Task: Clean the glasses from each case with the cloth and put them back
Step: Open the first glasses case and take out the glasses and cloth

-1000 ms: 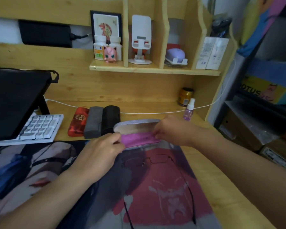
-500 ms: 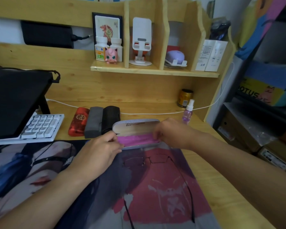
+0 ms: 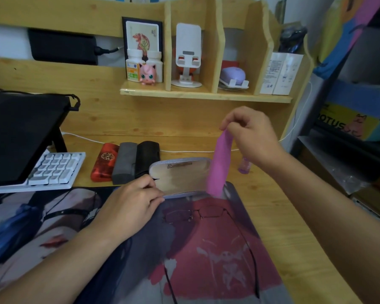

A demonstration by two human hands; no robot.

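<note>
Looking down from the head camera, a pale pine desk (image 3: 279,218) with a matching back panel and a divided wooden shelf (image 3: 204,95) is seen, most of its near surface covered by a large smooth printed desk mat (image 3: 206,260) in red, grey and blue. An open lilac hard-shell glasses case (image 3: 180,178) with a cream lining stands at the far edge of the mat and serves as the landmark.

Just in front of the case, thin dark wire-framed glasses (image 3: 198,215) lie on the mat, temples unfolded toward the viewer. The left hand (image 3: 132,202) is curled against the case's left end, fingertips gripping its front rim. Above the case's right end, a soft pink cleaning cloth (image 3: 219,165) is pinched between thumb and fingers of the raised right hand (image 3: 248,137); the cloth hangs as a narrow strip, its lower end at the case's right corner.

Left of the case, three closed cases lie side by side: a glossy red case (image 3: 102,164), a matte grey case (image 3: 124,164) and a black case (image 3: 146,160). Farther left, a white keyboard (image 3: 53,170) sits partly under a black laptop stand (image 3: 20,132). Right of the case, a small clear purple spray bottle (image 3: 245,166) is partly hidden behind the right wrist. A white cable (image 3: 184,150) runs behind the case. On the shelf above, a pink round figurine (image 3: 148,73) and a white phone stand (image 3: 188,55) are seen.
</note>
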